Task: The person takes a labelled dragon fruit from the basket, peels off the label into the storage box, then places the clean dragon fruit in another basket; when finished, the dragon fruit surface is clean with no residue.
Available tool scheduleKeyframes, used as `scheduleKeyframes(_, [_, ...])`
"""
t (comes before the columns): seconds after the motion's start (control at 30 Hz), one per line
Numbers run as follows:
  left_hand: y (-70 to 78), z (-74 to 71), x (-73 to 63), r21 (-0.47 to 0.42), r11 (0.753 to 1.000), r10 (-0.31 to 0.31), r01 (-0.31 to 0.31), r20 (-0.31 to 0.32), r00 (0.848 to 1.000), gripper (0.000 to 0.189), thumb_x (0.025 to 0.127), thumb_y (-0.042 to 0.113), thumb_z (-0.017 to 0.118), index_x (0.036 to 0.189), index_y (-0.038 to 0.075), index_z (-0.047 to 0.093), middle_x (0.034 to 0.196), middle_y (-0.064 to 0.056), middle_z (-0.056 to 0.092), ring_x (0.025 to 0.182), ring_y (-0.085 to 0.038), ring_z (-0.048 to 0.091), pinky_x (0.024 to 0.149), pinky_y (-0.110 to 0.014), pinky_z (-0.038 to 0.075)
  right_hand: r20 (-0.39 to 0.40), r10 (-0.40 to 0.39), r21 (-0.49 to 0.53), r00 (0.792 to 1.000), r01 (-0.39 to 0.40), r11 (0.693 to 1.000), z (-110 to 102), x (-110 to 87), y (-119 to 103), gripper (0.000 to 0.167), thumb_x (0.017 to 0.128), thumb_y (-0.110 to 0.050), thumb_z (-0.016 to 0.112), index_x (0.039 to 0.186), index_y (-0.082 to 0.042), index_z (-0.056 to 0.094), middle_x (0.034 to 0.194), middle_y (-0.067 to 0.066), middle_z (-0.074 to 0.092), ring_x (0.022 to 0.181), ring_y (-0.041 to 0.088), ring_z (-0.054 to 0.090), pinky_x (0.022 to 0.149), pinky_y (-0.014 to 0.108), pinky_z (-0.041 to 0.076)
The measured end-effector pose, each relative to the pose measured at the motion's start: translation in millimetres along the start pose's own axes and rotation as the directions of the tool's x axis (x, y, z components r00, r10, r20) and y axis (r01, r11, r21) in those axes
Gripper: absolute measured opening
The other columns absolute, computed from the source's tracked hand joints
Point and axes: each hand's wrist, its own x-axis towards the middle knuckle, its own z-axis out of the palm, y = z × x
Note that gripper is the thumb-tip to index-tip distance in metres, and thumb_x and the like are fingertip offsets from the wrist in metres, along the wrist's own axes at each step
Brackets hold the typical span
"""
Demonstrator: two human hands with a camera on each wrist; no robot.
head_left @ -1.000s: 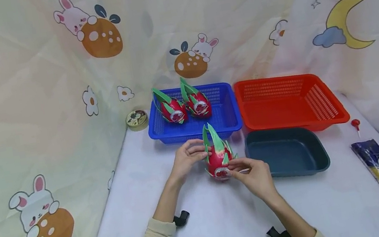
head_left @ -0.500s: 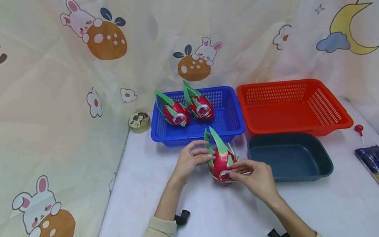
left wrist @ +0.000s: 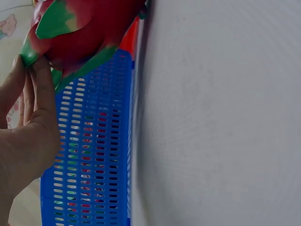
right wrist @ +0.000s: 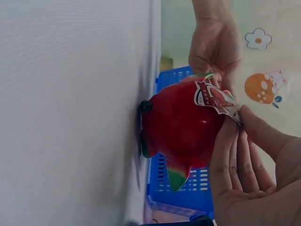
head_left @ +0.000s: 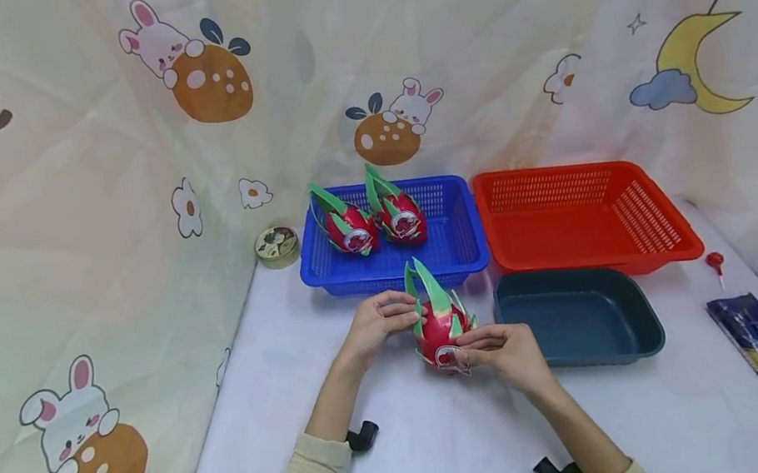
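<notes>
By the right hand [head_left: 512,357] the label [right wrist: 216,100] of the fruit [head_left: 439,334] is pinched; by the left hand [head_left: 376,328], a leaf [left wrist: 29,53].

One dragon fruit [head_left: 435,331] before basket [head_left: 449,216], left of tray [head_left: 576,316].

A label [right wrist: 212,99] on the red fruit [right wrist: 181,125] is pinched by the right hand [right wrist: 261,195] (at its edge), the left hand [right wrist: 216,47] and blue basket [right wrist: 195,195] being partly hidden behind
</notes>
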Motion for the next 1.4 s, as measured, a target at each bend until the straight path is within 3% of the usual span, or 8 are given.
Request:
scheduleKeyframes(0.27, [-1.3,-0.3,-2.2,-0.041,0.999,-0.028,0.027,-0.024,0.999,0.031,0.092,0.005,0.079,0.121,-0.003,0.074,0.11,-0.016,0.078,0.1,-0.023,0.077,0.088,-0.035,0.062,0.067,0.075,0.045,0.995,-0.078,0.996,-6,10.0,4,0.032,0.084,-0.019,0.089,0.11,-0.003,0.081,0.104,0.012,0.08,0.094,0.028,0.077,0.083,0.029,0.062])
scheduleKeyframes(0.5, [-0.1,0.0,-2.8,-0.065,0.997,-0.039,0.037,-0.034,0.999,0.029,0.092,0.001,0.077,0.12,-0.006,0.074,0.109,-0.014,0.079,0.098,-0.02,0.078,0.087,-0.034,0.063,0.102,0.092,0.074,0.99,-0.1,0.992,-6,10.7,3,0.031,0.086,-0.016,0.087,0.112,0.0,0.08,0.106,0.013,0.079,0.095,0.027,0.077,0.084,0.03,0.063])
scheduleKeyframes(0.73, [1.4,1.6,-4.0,-0.097,0.995,-0.041,0.036,-0.046,0.998,0.027,0.092,-0.003,0.076,0.118,-0.007,0.074,0.105,-0.014,0.079,0.094,-0.018,0.078,0.083,-0.033,0.064,0.106,0.131,0.102,0.986,-0.142,0.985,-7,11.8,1,0.03,0.086,-0.015,0.087,0.111,0.0,0.08,0.104,0.012,0.08,0.093,0.023,0.078,0.084,0.031,0.063])
scheduleKeyframes(0.97, [0.3,3.6,-3.2,-0.121,0.992,-0.031,0.022,-0.075,0.997,0.025,0.091,-0.005,0.076,0.115,-0.009,0.075,0.102,-0.017,0.079,0.086,-0.019,0.078,0.076,-0.031,0.064,0.147,0.136,0.121,0.98,-0.154,0.981,-11,10.8,-2,0.034,0.089,-0.017,0.085,0.116,0.001,0.078,0.11,0.012,0.079,0.097,0.024,0.076,0.088,0.035,0.063])
scheduleKeyframes(1.23, [-4.8,1.3,-3.1,-0.096,0.994,-0.05,0.043,-0.072,0.996,0.027,0.09,-0.006,0.076,0.116,-0.011,0.074,0.1,-0.016,0.079,0.085,-0.018,0.078,0.079,-0.034,0.064,0.222,0.122,0.159,0.968,-0.159,0.974,-14,8.0,-3,0.032,0.093,-0.013,0.08,0.119,0.005,0.075,0.112,0.01,0.078,0.101,0.022,0.074,0.087,0.033,0.062])
scheduleKeyframes(1.4, [-6.4,-1.0,-4.1,-0.092,0.995,-0.053,0.046,-0.078,0.996,0.03,0.089,-0.007,0.077,0.118,-0.013,0.072,0.099,-0.015,0.079,0.085,-0.017,0.078,0.079,-0.034,0.064,0.166,0.119,0.167,0.979,-0.147,0.975,-19,6.4,-15,0.035,0.091,-0.016,0.083,0.119,0.004,0.076,0.109,0.011,0.079,0.099,0.024,0.076,0.089,0.036,0.062])
